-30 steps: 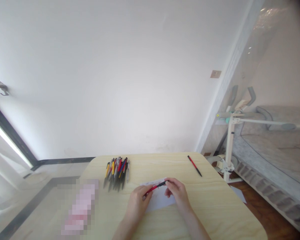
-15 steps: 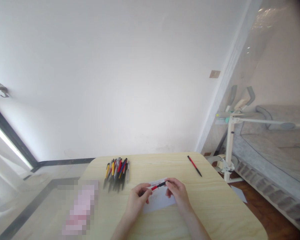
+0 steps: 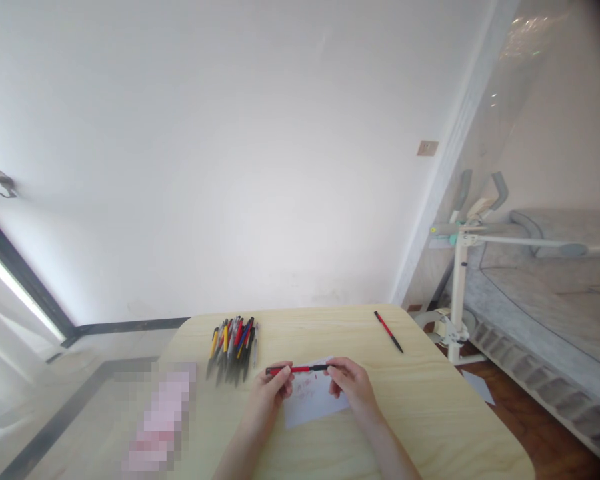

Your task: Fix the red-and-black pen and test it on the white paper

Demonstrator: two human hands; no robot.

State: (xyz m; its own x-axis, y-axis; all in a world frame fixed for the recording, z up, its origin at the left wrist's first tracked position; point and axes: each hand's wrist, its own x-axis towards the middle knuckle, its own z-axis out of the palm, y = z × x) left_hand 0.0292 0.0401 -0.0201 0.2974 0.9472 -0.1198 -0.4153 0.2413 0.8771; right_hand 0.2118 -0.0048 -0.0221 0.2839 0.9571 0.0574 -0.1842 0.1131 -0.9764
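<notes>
A red and black pen (image 3: 297,369) is held level between both hands, just above a small white sheet of paper (image 3: 313,402) with faint red scribbles. My left hand (image 3: 272,391) pinches the pen near its left part. My right hand (image 3: 349,383) pinches the black right end with its fingertips. Both hands hover over the light wooden table (image 3: 430,413).
A bundle of several pens (image 3: 234,347) in yellow, red, blue and black lies left of my hands. A single red and black pen (image 3: 389,331) lies at the table's far right. A blurred pink patch (image 3: 159,417) covers the left. A white stand (image 3: 459,293) and grey bed (image 3: 555,293) are right.
The pen swung from a slant to level and shifted left, its left end now sticking out past my left hand. My left hand moved slightly left; more of the scribbled paper shows.
</notes>
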